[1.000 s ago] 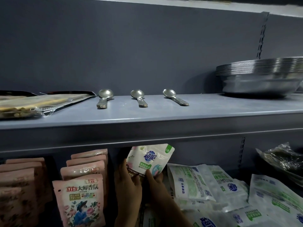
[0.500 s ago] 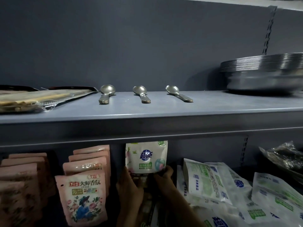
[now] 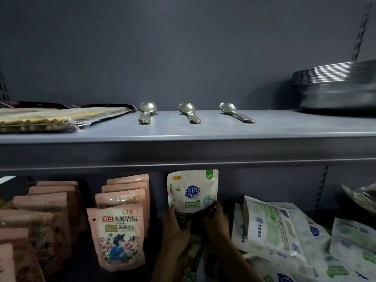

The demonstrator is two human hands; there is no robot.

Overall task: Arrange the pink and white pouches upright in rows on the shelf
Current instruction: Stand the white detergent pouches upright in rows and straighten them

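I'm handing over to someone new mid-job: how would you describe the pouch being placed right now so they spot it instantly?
Look under the grey upper shelf, between the pink pouch rows and the heap of white pouches lying flat. The white pouch stands there upright, gripped at its base by the left hand and right hand. It is the only white one standing.

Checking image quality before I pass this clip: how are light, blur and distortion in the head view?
Head view: dim overall; the lower shelf is in shadow, so both hands read dark; the white pouch print stays legible; the stacked metal bowls smear at right; wide-angle bending tilts the upright rail.
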